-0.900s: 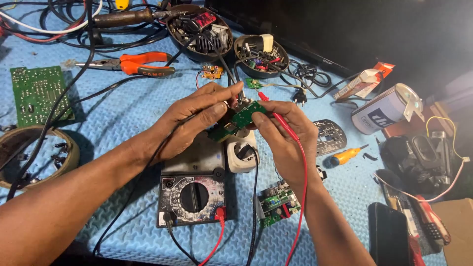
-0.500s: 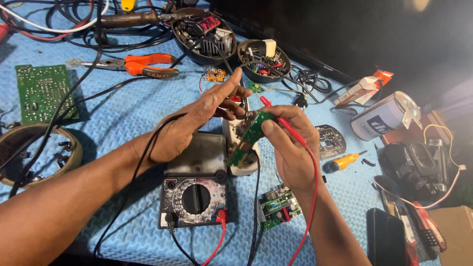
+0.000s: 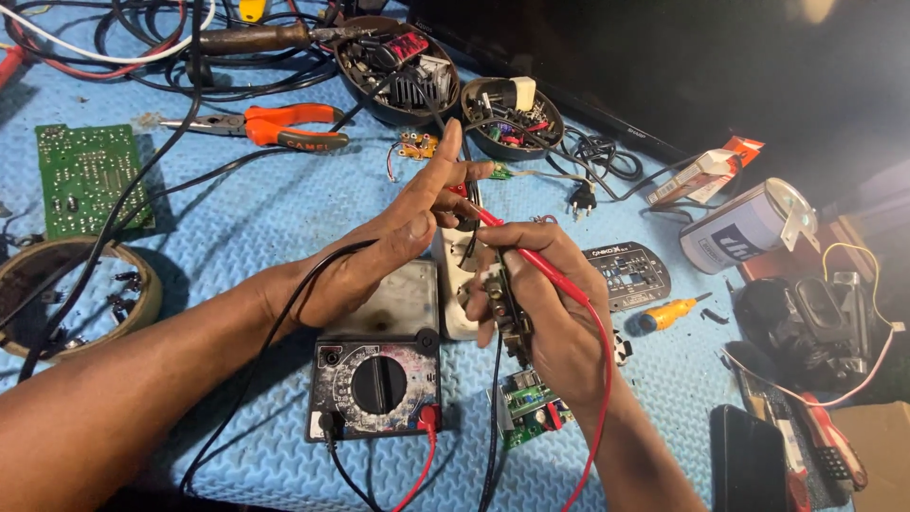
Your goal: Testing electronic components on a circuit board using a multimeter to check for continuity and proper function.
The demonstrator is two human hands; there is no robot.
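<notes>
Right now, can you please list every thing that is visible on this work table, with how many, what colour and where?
black analog multimeter with round dial: 1, black, front centre
red test probe: 1, red, in right hand
small circuit board seen edge-on: 1, dark, in right hand
white power strip: 1, white, under the hands
green circuit board: 1, green, far left
orange-handled pliers: 1, orange, upper left
round black parts bowls: 2, black, top centre
yellow-handled screwdriver: 1, yellow, right
blue foam mat: 1, blue, covering the table
left hand: open, fingers raised, black lead across the wrist
right hand: grip on probe and board
</notes>
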